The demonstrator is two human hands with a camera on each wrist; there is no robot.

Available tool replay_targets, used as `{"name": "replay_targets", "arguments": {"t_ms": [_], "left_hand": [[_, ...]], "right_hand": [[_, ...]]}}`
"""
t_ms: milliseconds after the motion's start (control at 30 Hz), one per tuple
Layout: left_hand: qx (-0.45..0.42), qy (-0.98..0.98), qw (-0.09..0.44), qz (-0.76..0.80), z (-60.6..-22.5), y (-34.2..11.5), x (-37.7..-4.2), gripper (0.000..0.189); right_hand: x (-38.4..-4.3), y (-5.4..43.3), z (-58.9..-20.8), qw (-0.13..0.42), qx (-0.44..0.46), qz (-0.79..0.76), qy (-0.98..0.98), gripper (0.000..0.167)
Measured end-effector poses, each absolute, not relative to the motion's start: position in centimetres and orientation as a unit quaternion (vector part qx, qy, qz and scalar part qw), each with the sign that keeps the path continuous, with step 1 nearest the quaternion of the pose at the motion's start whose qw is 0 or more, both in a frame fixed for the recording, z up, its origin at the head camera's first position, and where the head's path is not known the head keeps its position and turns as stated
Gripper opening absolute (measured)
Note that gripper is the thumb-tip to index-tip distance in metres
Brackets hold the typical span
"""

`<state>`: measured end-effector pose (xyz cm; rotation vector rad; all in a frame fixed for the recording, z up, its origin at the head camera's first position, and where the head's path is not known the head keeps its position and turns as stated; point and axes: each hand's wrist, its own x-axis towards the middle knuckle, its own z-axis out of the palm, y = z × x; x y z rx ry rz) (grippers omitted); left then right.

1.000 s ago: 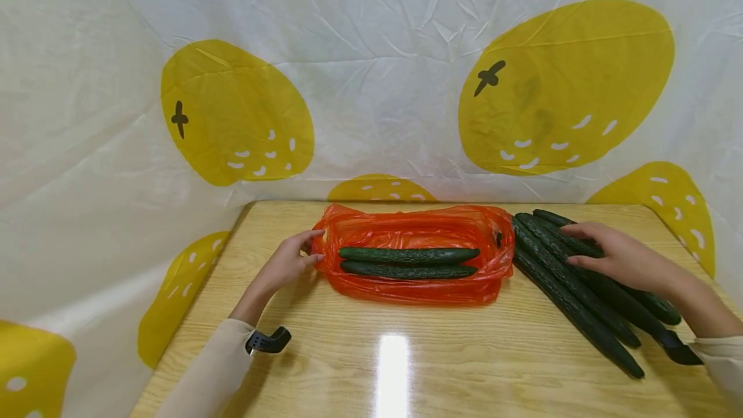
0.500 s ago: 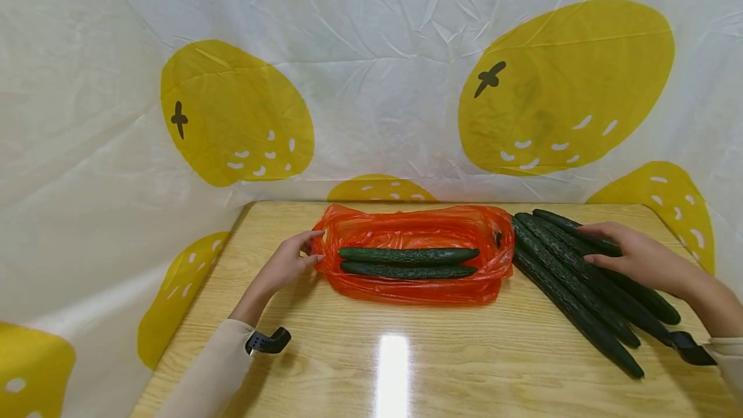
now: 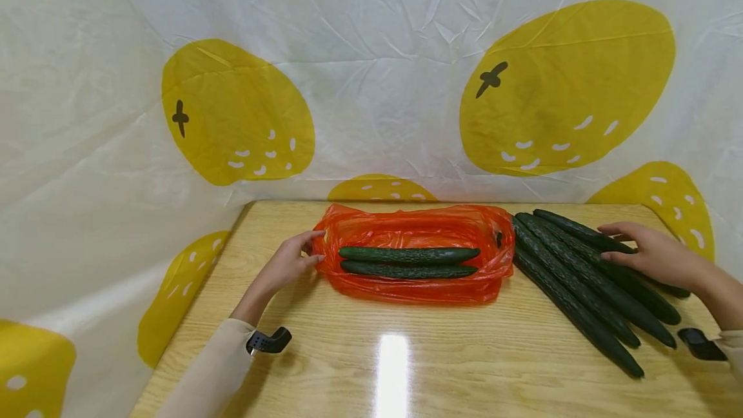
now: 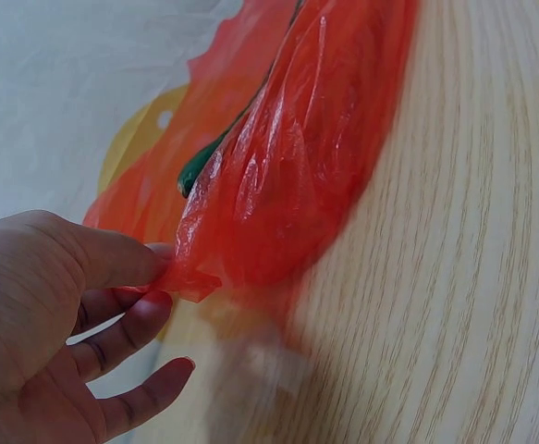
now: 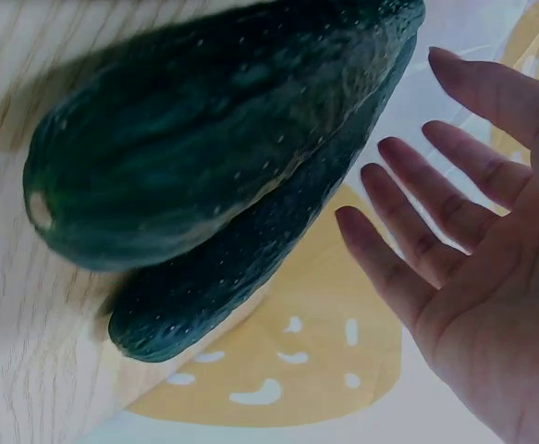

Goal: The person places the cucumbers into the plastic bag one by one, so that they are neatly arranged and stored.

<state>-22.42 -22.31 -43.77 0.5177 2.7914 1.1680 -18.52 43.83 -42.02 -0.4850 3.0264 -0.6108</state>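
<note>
A red plastic bag (image 3: 406,292) lies spread on the wooden table, with two dark green cucumbers (image 3: 409,255) side by side in its opening. My left hand (image 3: 287,260) is at the bag's left end; in the left wrist view its thumb and finger pinch a fold of the red film. Right of the bag, several long cucumbers (image 3: 580,302) lie fanned out and slanting toward me. Over the far right of this group hovers my right hand (image 3: 662,253), thumb and fingers apart. The right wrist view has that palm (image 5: 519,250) beside two cucumber ends (image 5: 195,166), holding nothing.
A white sheet (image 3: 383,102) printed with yellow fruit hangs behind the table and along its left side. The wooden tabletop (image 3: 325,360) extends in front of the bag. A bright reflection lies on it near the front.
My right hand has moved rightward over the cucumbers, uncovering more of them. The left hand, the bag and the two cucumbers in it stay in place.
</note>
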Motion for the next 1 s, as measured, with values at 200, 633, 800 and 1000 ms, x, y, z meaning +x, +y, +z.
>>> {"name": "replay_targets", "arguments": {"t_ms": [200,633,800,1000], "left_hand": [[0.171,0.909,0.034,0.377,-43.9,-22.4,-22.5,0.053],[0.169,0.908,0.038,0.381,-43.8,-22.5,-22.4,0.053],[0.168,0.908,0.037,0.382,-43.9,-22.5,-22.5,0.053],[0.167,0.908,0.035,0.383,-44.0,-22.6,-22.5,0.053]], "right_hand": [[-18.9,45.0,-42.4,0.036,-0.137,-0.184,0.973,0.057],[-18.9,45.5,-42.4,0.048,-0.125,-0.178,0.975,0.056],[-19.0,45.8,-42.6,0.057,-0.111,-0.169,0.978,0.055],[-19.3,46.3,-43.0,0.061,-0.112,-0.164,0.978,0.05]]}}
